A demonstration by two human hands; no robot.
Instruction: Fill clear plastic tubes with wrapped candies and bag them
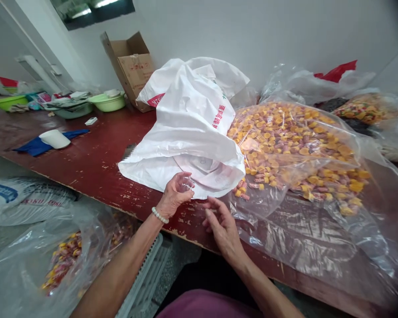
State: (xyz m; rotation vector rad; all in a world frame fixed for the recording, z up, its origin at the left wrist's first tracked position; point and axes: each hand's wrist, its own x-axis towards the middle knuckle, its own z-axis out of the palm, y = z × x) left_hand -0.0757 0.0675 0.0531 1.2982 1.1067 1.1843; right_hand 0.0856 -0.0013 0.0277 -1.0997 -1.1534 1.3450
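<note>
My left hand point(176, 195), with a beaded bracelet at the wrist, is closed around a small clear plastic cup point(186, 183); its exact shape is partly hidden by my fingers. Slightly lower and to the right, my right hand point(221, 226) has its fingers curved and apart, with nothing visible in them. Both hands are at the near edge of a white woven sack point(194, 132), whose mouth opens toward me. Pale, see-through pieces point(204, 164) lie inside; what they are I cannot make out.
To the right, a large clear bag point(295, 141) holds many small yellow and reddish pieces on the red table point(96, 176). A cardboard box point(137, 73), green basin point(108, 101) and white cup point(55, 138) stand leftward. Below left is another clear bag point(16, 269).
</note>
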